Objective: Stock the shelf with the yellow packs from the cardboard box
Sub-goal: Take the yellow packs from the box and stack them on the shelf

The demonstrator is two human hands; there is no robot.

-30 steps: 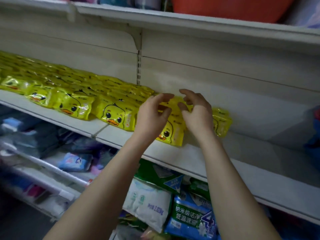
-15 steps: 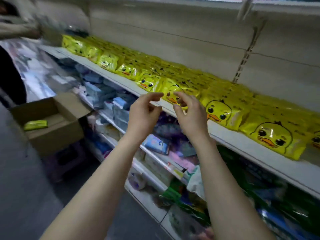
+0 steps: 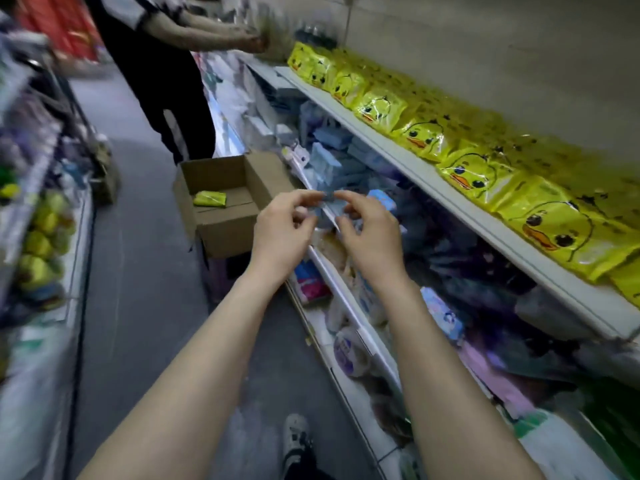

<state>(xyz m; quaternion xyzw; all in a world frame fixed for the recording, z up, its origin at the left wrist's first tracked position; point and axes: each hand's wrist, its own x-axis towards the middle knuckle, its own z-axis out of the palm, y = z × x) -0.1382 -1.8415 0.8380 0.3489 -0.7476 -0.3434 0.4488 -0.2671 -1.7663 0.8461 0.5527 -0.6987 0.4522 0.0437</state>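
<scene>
Left hand (image 3: 282, 225) and right hand (image 3: 369, 230) hover empty, fingers (image 3: 302, 198) loosely curled, gripping nothing, likely ready to fetch more. One yellow pack (image 3: 210, 198) lies in the cardboard box (image 3: 227, 232) beyond the fingers to their left; stocked duck packs (image 3: 478, 171) line the shelf (image 3: 460, 211) on their right

No lettering can be read anywhere; the yellow packs (image 3: 554, 225) show only a printed duck face (any wording is blurred).

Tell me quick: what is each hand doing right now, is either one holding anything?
Left hand: open, fingers loosely curled, holding nothing.
Right hand: open, fingers loosely curled, holding nothing.
</scene>
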